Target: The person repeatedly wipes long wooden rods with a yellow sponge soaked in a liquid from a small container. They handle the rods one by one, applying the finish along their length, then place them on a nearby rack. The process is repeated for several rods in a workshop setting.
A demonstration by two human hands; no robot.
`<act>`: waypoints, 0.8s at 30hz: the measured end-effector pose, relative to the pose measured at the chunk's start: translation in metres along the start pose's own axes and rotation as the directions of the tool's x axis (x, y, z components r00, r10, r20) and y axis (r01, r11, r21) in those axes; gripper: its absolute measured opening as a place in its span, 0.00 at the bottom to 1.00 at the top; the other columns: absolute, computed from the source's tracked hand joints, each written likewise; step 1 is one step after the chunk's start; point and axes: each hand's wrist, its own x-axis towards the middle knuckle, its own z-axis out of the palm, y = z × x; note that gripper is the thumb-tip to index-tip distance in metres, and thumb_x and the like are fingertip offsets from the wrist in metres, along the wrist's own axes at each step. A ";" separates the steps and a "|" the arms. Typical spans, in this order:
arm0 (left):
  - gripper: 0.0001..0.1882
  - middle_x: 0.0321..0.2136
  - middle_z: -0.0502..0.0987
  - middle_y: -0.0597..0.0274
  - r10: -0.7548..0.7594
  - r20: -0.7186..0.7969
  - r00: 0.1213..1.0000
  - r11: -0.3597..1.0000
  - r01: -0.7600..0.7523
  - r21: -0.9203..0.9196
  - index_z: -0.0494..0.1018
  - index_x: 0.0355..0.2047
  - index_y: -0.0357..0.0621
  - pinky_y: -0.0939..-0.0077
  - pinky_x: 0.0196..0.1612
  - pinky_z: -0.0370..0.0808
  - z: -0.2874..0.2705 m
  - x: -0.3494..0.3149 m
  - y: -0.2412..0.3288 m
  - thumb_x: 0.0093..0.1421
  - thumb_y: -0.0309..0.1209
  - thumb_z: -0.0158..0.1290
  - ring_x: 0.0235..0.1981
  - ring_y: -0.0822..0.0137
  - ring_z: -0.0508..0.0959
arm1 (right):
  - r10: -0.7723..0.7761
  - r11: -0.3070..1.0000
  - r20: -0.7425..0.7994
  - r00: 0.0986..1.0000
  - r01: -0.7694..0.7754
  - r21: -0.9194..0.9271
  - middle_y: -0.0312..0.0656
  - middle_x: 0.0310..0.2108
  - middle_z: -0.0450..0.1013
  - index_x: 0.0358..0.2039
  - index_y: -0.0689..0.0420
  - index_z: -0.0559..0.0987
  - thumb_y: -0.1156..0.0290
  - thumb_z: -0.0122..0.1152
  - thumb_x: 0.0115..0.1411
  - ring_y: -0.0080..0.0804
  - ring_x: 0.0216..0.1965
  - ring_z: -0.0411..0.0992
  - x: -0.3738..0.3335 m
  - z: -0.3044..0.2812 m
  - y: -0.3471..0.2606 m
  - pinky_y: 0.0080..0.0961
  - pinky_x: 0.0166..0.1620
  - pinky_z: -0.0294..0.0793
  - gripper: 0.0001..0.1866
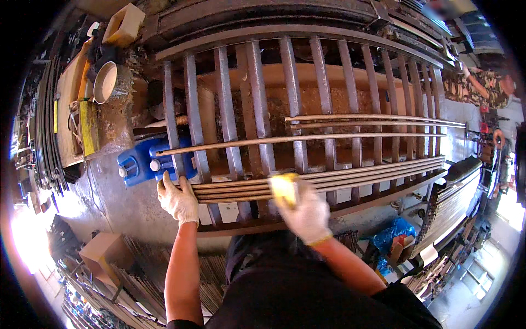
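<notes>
Several thin brown metal rods [372, 174] lie side by side across a dark slatted metal rack [293, 88] in front of me. My left hand [179, 202], in a white knit glove, is closed around the rods' left ends. In my gloved right hand [308, 215], blurred by motion, is a yellow pad [285, 189]; its exact kind is too smeared to make out. The pad rests over the rods and hides a stretch of them. Farther back on the rack, a single long rod [246, 142] lies apart, with a pair of shorter-looking rods [372, 119] beyond it.
Blue plastic jugs [137, 163] stand beneath the rack's left end. A round container [106, 82] sits at the back left. Behind me at left is a cardboard box [102, 256]; stacked bars [452, 205] lie at right. Another person [482, 88] is at the far right.
</notes>
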 end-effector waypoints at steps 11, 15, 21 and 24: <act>0.30 0.69 0.75 0.34 0.037 0.022 0.999 0.999 -0.036 -0.021 0.75 0.72 0.44 0.40 0.70 0.74 0.003 0.003 -0.004 0.76 0.43 0.62 0.67 0.32 0.76 | -0.062 0.998 0.255 0.965 0.063 0.005 0.49 0.35 0.86 0.49 0.54 0.82 0.54 0.78 0.63 0.53 0.31 0.87 0.032 0.019 -0.039 0.49 0.34 0.87 0.22; 0.29 0.70 0.74 0.34 0.042 0.052 0.998 0.996 -0.037 -0.086 0.75 0.74 0.44 0.41 0.71 0.72 0.005 0.002 -0.011 0.79 0.42 0.57 0.68 0.33 0.75 | 0.121 0.974 0.075 0.990 -0.104 -0.202 0.48 0.38 0.86 0.57 0.54 0.83 0.52 0.79 0.64 0.54 0.34 0.87 0.025 -0.112 0.094 0.50 0.38 0.87 0.28; 0.29 0.72 0.72 0.35 0.015 0.144 0.989 0.997 -0.004 -0.078 0.71 0.77 0.42 0.43 0.74 0.70 0.013 0.011 -0.031 0.84 0.44 0.50 0.70 0.35 0.74 | 0.263 0.774 -0.289 0.921 -0.380 -0.507 0.53 0.44 0.86 0.57 0.52 0.81 0.55 0.76 0.65 0.63 0.43 0.85 0.028 -0.290 0.332 0.58 0.46 0.85 0.24; 0.29 0.73 0.70 0.36 0.043 0.111 0.993 0.998 -0.039 -0.040 0.69 0.79 0.44 0.43 0.73 0.72 0.028 0.018 -0.053 0.85 0.45 0.49 0.70 0.35 0.74 | 0.261 0.624 -0.403 0.877 -0.472 -0.623 0.53 0.44 0.86 0.57 0.51 0.79 0.51 0.74 0.66 0.62 0.40 0.86 0.047 -0.367 0.435 0.58 0.44 0.85 0.26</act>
